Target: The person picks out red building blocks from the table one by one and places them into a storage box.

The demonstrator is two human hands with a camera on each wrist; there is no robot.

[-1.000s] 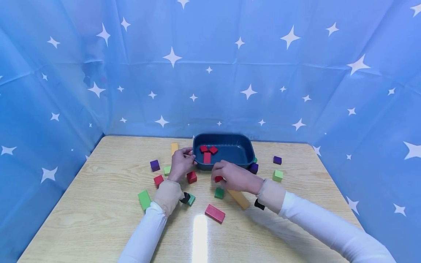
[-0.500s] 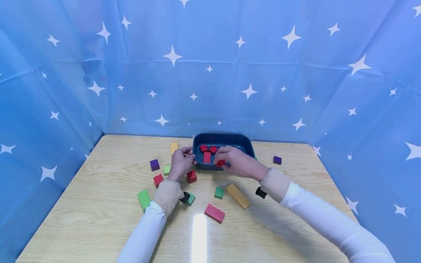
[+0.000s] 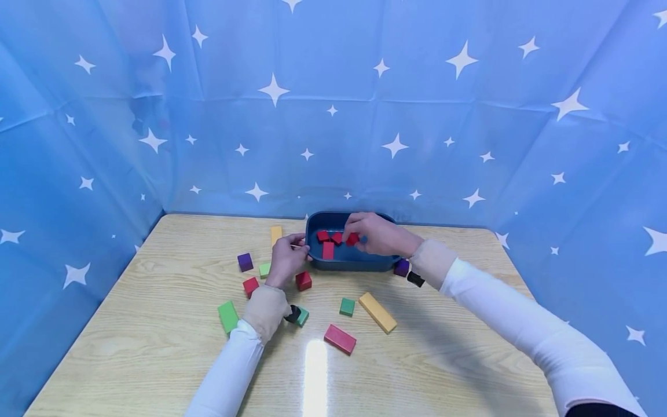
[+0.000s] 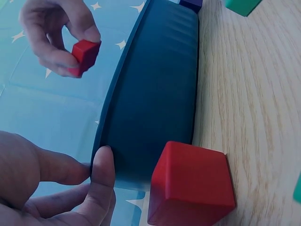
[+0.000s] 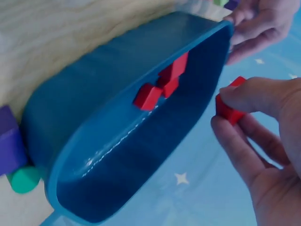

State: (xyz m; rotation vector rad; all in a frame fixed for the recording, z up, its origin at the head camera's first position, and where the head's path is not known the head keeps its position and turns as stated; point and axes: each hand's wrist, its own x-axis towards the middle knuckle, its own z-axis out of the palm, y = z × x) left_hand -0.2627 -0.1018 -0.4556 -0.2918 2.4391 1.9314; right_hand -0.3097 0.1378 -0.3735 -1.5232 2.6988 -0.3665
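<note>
My right hand (image 3: 376, 233) pinches a red cube (image 5: 230, 107) between thumb and fingers, above the dark blue bin (image 3: 359, 265). Several red blocks (image 5: 147, 97) lie inside the bin toward its left end. My left hand (image 3: 288, 259) pinches the bin's left rim between thumb and finger, as the left wrist view shows up close. Just below that hand, a red cube (image 4: 197, 188) stands on the table right by the bin's outer wall. Another red cube (image 3: 251, 286) sits left of it, beside my left wrist.
On the wooden table (image 3: 156, 347) lie a pink-red block (image 3: 340, 339), a long orange block (image 3: 377, 313), a green cube (image 3: 347, 307) and a light green block (image 3: 228, 317). One purple cube (image 3: 245, 262) is at left; another purple cube (image 3: 401, 267) stands by the bin's right end.
My right hand has carried the red cube from near the table in front of the bin, up and back over the bin's inside. My left hand has stayed at the rim.
</note>
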